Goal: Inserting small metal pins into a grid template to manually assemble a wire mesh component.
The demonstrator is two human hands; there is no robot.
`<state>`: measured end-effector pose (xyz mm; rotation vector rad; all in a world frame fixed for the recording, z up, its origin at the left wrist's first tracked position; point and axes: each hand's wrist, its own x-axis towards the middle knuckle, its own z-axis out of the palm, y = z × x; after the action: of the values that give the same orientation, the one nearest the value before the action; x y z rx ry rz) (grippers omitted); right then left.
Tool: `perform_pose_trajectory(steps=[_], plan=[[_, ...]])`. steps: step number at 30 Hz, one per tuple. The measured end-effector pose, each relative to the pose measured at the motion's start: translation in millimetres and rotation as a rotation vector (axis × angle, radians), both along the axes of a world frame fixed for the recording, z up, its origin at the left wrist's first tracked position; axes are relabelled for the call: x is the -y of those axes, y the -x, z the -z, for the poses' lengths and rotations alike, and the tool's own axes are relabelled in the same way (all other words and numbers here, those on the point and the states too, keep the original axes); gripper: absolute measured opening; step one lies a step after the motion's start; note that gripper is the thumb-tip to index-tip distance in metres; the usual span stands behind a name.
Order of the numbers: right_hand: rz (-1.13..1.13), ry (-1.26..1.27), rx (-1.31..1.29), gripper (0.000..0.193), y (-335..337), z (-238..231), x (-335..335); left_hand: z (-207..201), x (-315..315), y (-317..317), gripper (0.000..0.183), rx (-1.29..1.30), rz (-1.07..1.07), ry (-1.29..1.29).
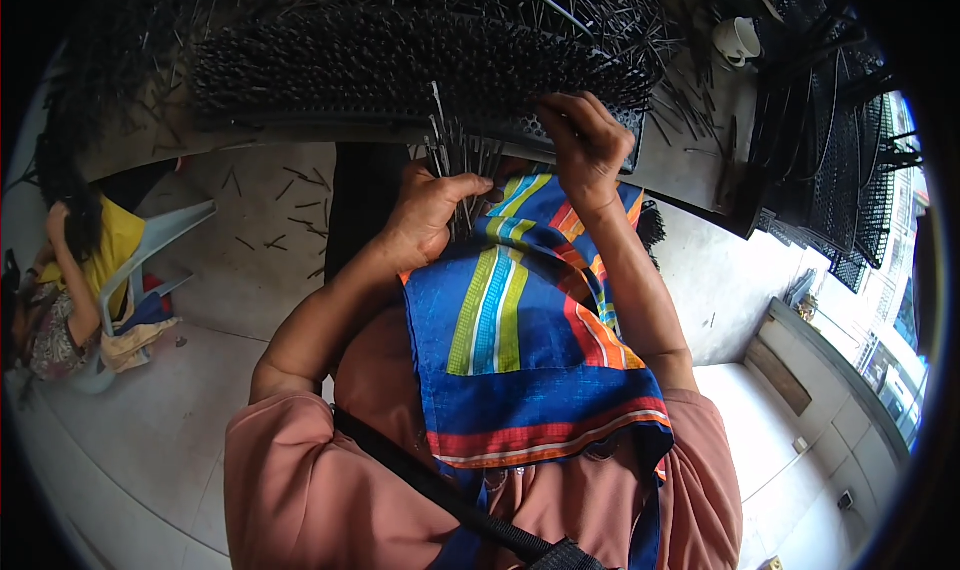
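Observation:
My left hand (425, 210) is closed around a bundle of thin dark strips (452, 145), their ends fanning upward past the thumb. Right of it, my right hand (592, 148) is raised with thumb and fingers pinched together at the front edge of a black panel. Whatever lies in that pinch, if anything, is too small to make out. The long black panel (400, 65) is densely packed with short upright dark pieces, and some bare perforated surface shows near my right hand. A blue striped apron (530, 310) covers my front, below both hands.
Loose dark strips (320, 0) are heaped behind the panel. A white mug (735, 42) stands at the back right, near black mesh racks (840, 150). Strip scraps (310, 210) litter the floor. At far left another person (70, 315) is beside a pale plastic chair (150, 245).

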<state>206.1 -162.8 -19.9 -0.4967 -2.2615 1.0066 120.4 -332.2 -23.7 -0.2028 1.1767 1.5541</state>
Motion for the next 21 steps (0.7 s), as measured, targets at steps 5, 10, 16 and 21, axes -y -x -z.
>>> perform_pose_trajectory(steps=[5,10,16,21], plan=[[0.134,0.076,-0.021,0.014,-14,20,2,-1,-1,0,0.018,-0.014,0.035,-0.026],[0.272,0.051,0.202,0.011,-15,7,17,-4,-3,1,0.016,0.049,0.011,-0.007],[-0.004,0.902,0.294,0.01,-19,5,32,-6,-7,-4,0.018,-0.021,0.046,-0.054],[0.048,1.128,0.319,0.005,-14,2,36,-6,3,-7,0.019,-0.085,-0.024,-0.011]])
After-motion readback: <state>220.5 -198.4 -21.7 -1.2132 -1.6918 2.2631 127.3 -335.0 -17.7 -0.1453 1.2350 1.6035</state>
